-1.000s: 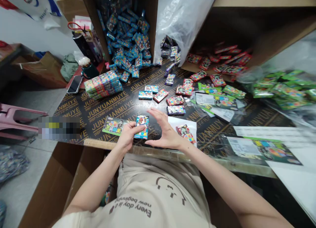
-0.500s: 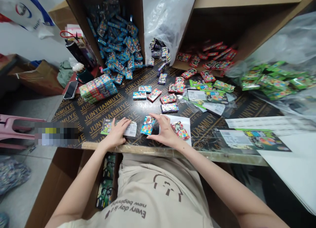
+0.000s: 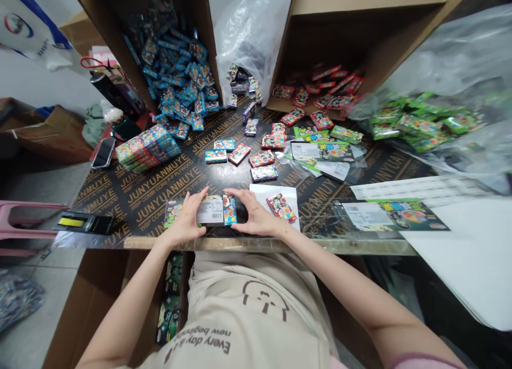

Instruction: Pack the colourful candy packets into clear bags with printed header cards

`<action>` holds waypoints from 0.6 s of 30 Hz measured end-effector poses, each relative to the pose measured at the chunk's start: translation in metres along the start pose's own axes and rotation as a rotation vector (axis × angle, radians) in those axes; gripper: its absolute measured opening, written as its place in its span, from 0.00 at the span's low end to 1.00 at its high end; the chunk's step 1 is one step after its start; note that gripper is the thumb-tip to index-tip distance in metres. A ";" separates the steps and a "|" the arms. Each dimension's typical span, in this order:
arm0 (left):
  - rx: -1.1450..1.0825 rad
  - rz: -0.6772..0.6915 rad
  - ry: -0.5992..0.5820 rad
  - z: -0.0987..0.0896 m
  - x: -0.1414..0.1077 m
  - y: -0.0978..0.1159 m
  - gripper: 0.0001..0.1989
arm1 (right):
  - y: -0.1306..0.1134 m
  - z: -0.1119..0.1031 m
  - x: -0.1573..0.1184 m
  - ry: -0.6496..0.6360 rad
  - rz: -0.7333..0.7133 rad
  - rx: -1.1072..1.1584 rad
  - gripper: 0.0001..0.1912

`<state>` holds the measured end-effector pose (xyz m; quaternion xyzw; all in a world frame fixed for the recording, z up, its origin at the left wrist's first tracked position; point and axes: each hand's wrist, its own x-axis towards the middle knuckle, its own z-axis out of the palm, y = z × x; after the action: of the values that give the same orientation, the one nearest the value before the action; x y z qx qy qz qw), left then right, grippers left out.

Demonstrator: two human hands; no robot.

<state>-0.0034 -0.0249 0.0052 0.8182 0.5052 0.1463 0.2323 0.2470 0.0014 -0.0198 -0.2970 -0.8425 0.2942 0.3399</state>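
The blue candy box (image 3: 230, 210), held by the left hand (image 3: 187, 215) a second ago, is now gripped by the right hand (image 3: 255, 214). The gap to the printed card sleeve (image 3: 211, 209) is closed at its right end, and the sleeve is now spanned by the left thumb and fingers.

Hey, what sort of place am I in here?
Probably a small packing workshop: loose red packets in an open cardboard box, a neat stack of packs on the worktable, and a blue packet in your right hand.
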 end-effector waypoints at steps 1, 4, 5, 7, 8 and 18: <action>0.003 -0.007 0.024 0.000 0.001 0.001 0.50 | 0.001 0.000 0.000 0.061 0.030 -0.018 0.41; -0.005 -0.046 0.118 -0.002 0.005 0.003 0.49 | -0.001 -0.001 -0.001 0.222 0.137 -0.102 0.38; -0.013 -0.054 0.141 -0.003 0.006 0.003 0.48 | -0.003 -0.001 -0.002 0.221 0.143 -0.129 0.35; -0.025 -0.055 0.159 -0.004 0.008 0.003 0.48 | -0.006 -0.003 -0.004 0.143 0.092 -0.197 0.29; -0.024 -0.052 0.155 -0.004 0.009 0.004 0.47 | -0.008 -0.004 -0.004 0.092 0.048 -0.240 0.27; 0.040 0.038 0.065 0.015 0.010 0.021 0.49 | -0.014 -0.005 -0.006 -0.146 -0.287 -0.390 0.26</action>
<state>0.0241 -0.0273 0.0034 0.8269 0.4997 0.1671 0.1963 0.2502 -0.0106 -0.0095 -0.2124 -0.9391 0.0953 0.2528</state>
